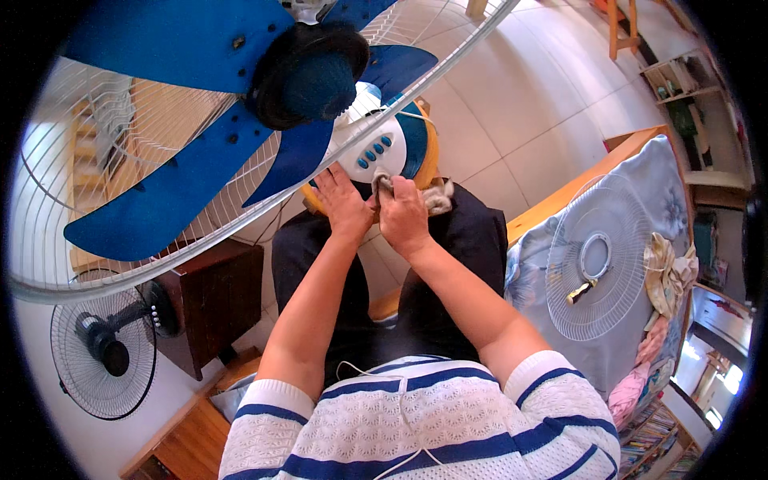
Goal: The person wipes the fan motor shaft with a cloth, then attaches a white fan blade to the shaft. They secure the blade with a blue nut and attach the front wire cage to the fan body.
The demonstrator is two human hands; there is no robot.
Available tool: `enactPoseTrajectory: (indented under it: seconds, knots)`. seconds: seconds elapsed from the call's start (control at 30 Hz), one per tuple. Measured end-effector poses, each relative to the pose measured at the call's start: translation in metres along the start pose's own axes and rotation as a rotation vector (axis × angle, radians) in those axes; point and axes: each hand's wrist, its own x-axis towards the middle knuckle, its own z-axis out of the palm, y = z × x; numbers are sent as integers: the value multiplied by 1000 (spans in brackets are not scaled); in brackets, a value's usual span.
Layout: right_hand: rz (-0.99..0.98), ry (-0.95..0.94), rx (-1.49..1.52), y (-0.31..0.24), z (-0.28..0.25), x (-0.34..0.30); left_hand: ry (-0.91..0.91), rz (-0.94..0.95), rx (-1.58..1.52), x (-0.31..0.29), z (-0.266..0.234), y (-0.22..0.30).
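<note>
A floor fan with large blue blades (180, 188) fills the upper left, its round wire back guard (200, 248) behind them. Below the blades is the fan's white control panel (379, 128) with several blue buttons, on a blue base (414, 138). My left hand (346, 206) rests against the near edge of the panel, fingers stretched out and holding nothing. Beside it, my right hand (405, 214) pinches a grey cloth (438, 198) and presses part of it to the lower edge of the panel. The cloth's loose end hangs to the right of that hand.
On a bed with a pale blue floral sheet (528, 280) lies a round wire fan guard (558, 300), a screwdriver-like tool with a yellow and black handle (582, 292) on it. A black fan (104, 344) and a dark wooden cabinet (214, 300) stand left. Shelves line the right.
</note>
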Motion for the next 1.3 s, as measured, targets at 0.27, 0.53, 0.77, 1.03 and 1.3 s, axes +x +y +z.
enactPoseTrajectory:
  seconds: [0.27,0.53,0.77,1.03,1.3]
  knots:
    - [97,15,-112,29,-6,39,69,46,-71,-1,-10,8]
    - [43,-42,-91,8,-5,28,40,18,12,0,1,1]
    - [134,-22,74,3,-11,19,-1,-18,-5,-2,0,1]
    - [180,-61,143,5,-6,49,-38,-15,-20,-2,-1,3]
    - [270,-246,-15,-7,-20,70,-14,-6,-32,-4,-2,1]
